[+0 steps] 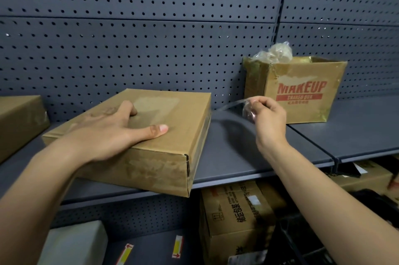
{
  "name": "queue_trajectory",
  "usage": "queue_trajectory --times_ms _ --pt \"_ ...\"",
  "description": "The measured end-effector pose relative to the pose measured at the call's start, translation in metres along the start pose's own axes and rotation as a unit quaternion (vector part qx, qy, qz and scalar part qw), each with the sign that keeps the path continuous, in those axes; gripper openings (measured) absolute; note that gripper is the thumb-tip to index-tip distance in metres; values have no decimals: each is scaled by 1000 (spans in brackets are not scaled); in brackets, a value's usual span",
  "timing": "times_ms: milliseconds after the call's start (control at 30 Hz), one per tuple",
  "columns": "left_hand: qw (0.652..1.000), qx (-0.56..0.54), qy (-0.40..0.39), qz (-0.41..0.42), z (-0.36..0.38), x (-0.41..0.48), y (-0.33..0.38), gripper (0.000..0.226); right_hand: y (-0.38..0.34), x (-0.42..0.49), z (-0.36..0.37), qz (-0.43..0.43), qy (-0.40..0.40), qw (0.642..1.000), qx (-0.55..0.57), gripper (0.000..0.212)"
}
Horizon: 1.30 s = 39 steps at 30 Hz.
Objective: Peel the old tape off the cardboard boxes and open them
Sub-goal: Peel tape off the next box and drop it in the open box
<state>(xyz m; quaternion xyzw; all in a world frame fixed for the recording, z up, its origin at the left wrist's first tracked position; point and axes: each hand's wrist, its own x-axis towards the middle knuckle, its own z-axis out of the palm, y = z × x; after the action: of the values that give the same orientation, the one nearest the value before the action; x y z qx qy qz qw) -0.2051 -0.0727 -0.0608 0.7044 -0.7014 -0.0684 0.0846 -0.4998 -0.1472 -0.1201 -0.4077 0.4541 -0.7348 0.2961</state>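
Pressing flat cardboard box (172,152) down with spread left hand (116,133), pinching clear tape strip (231,104), stretched rightward off its right edge, in right hand (268,118).

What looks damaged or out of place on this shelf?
The MAKEUP box is scuffed, its paper torn above the red print, and a crumpled plastic wad sticks out of its open top. The flat box overhangs the shelf at its near corner.

I see dark grey pegboard back panel (151,27) behind grey metal shelf (237,148). Vertical upright (281,5) splits panel right of centre. Below shelf: pale boxy object (73,243) at left, two yellow arrow labels (177,246) beside it, black item (371,200) far right, can't identify.
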Motion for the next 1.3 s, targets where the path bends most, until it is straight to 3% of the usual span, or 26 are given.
queue_trajectory --times_ms 200,300,500,667,733,833,933,1100,1300 --pt "1000 8 -1 5 -1 -1 1 104 1 4 14 125 -1 974 188 25" --pt "1000 10 -2 3 -1 -1 1 102 0 12 23 178 5 963 204 18" --pt "999 14 -28 11 -5 5 0 103 3 27 22 148 -28 984 97 21" --pt "999 -7 -43 28 -9 10 7 99 3 29 12 137 -39 986 85 44" --pt "997 0 -56 48 -8 9 4 101 3 27 7 98 -58 993 -4 32" --pt "996 14 -67 63 -9 10 -5 110 8 21 1 12 -110 986 -127 39" --pt "995 9 -76 70 -12 8 -7 109 16 18 0 -25 -109 976 -187 38" --pt "993 -8 -89 78 -13 2 -9 109 20 9 11 40 -107 993 -36 33" --pt "991 -47 -104 73 -18 -1 -21 107 2 -4 17 142 -83 981 107 27"
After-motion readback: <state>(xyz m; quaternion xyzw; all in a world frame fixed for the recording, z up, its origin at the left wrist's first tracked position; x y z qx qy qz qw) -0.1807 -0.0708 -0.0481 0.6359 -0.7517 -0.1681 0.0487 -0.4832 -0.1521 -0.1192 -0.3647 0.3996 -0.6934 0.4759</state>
